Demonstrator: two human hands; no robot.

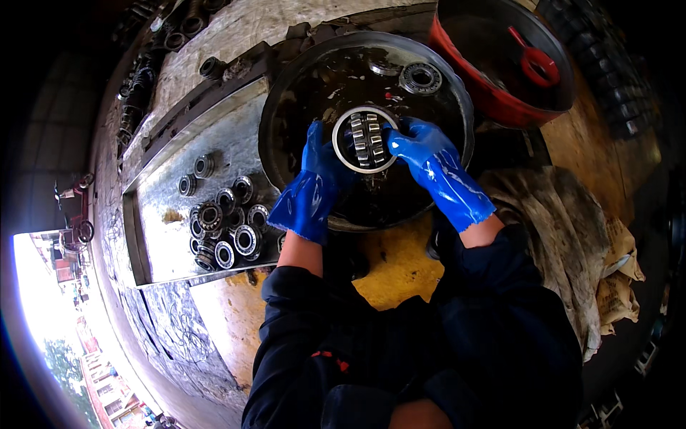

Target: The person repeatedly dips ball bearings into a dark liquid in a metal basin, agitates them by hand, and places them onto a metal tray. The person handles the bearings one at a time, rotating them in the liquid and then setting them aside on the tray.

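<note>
Over a round dark basin (275, 93) of oily liquid I hold a large roller bearing (367, 139), its rows of shiny rollers showing inside a bright outer ring. My right hand (423, 149), in a blue rubber glove, grips the bearing's right edge with the thumb on its face. On the left side, my left hand (313, 179) in a matching glove is raised by the ring with the thumb up; its other fingers are hidden behind the bearing. Farther back in the basin lies another bearing (420, 79), with a thin metal ring (384, 69) beside it.
A metal tray (161, 236) at left bears several small bearings (246, 240). At the far right stands a red drum (468, 89) with a red long-handled scoop (539, 66) in it. A dirty cloth (550, 229) lies right of my arm, near brown sacks (619, 275).
</note>
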